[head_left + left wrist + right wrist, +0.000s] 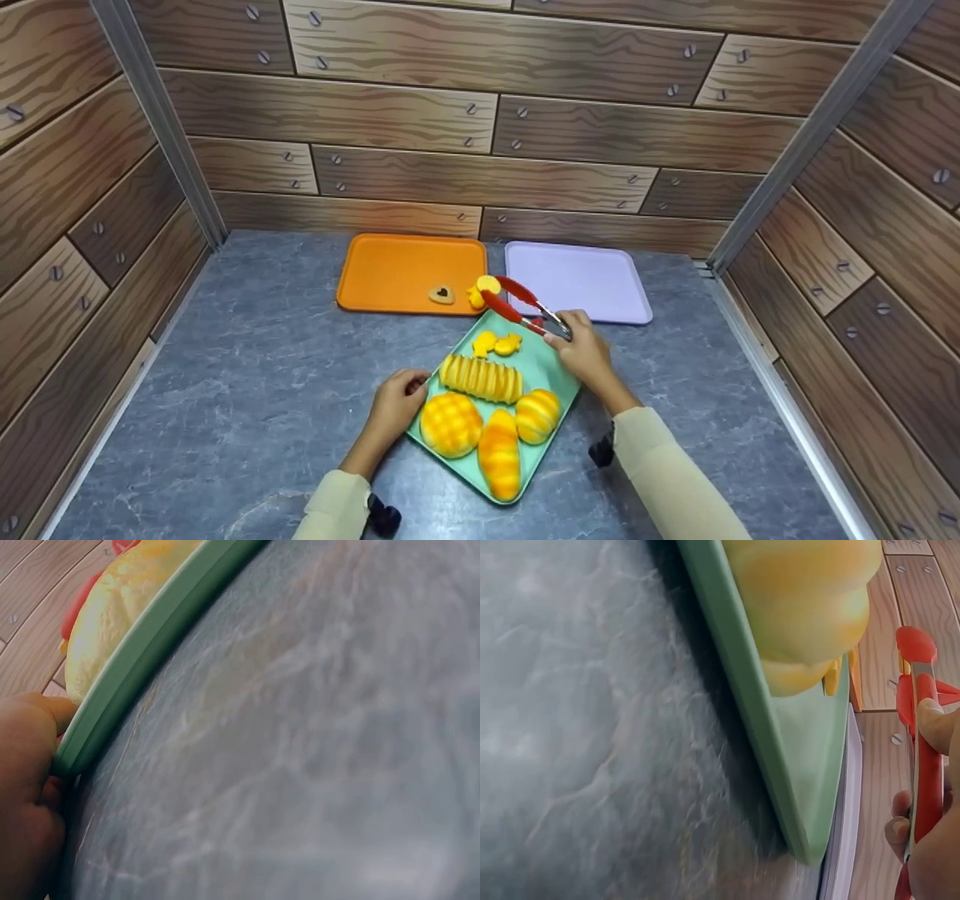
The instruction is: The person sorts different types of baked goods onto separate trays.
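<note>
"Firstly, the left hand [400, 400]: what do I log from my station?"

"Gripping. I see it at the left edge of the green tray [541, 369]; the left wrist view gives me the thumb over the rim, with part of a finger below."

"And the right hand [589, 351]?"

"Closed round a pair of red tongs [517, 289]; head and right wrist views agree. I place the red tips at the near right corner of the orange tray [386, 268], beside a pale yellow round piece [488, 284]. Whether they pinch it, I cannot tell. A deeper yellow piece [475, 298] shows just beside it."

"Anything else on the orange one?"

"A heart-marked biscuit [442, 295], near the front edge."

"Green tray contents?"

"Towards its far end, two small yellow pieces [508, 344], side by side. Then a sliced loaf [481, 379], a checked round bun [451, 425] near the left hand, a long roll [499, 455] at the near corner, and a ridged roll [538, 415] at the right. The tray sits at a slant; I cannot tell whether its whole base meets the grey tabletop [262, 390]."

"Remaining item?"

"A lilac tray [581, 277], right of the orange one, beyond the right hand."
</note>
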Tool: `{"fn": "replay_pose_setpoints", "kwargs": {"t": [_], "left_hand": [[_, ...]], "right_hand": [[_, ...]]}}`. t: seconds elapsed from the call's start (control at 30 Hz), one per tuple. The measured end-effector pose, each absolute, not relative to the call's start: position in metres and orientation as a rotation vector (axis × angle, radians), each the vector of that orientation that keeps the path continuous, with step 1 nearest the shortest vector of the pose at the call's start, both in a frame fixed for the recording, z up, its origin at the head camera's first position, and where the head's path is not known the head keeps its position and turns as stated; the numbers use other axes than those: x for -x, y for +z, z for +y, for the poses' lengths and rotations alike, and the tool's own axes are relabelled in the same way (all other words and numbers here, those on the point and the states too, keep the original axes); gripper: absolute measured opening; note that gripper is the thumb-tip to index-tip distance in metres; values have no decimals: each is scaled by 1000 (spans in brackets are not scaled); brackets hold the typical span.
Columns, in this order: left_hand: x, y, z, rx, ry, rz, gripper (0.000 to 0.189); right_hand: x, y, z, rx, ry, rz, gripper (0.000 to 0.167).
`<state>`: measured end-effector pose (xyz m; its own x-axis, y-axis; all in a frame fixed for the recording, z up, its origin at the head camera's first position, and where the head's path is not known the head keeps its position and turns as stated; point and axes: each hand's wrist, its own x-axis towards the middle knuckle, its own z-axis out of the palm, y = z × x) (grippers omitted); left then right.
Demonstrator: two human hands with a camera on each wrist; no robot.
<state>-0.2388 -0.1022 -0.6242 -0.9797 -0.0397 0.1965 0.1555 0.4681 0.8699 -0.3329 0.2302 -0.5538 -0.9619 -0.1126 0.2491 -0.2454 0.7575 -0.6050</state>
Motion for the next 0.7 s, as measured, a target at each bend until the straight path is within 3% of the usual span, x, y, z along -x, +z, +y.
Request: {"fn": "replay_pose_setpoints", "kwargs": {"t": [0.7], "left_hand": [[238,-622,-103,117,-1520,-2510,17]], "right_hand": [[375,-548,180,-277,814,-2840,43]]}}
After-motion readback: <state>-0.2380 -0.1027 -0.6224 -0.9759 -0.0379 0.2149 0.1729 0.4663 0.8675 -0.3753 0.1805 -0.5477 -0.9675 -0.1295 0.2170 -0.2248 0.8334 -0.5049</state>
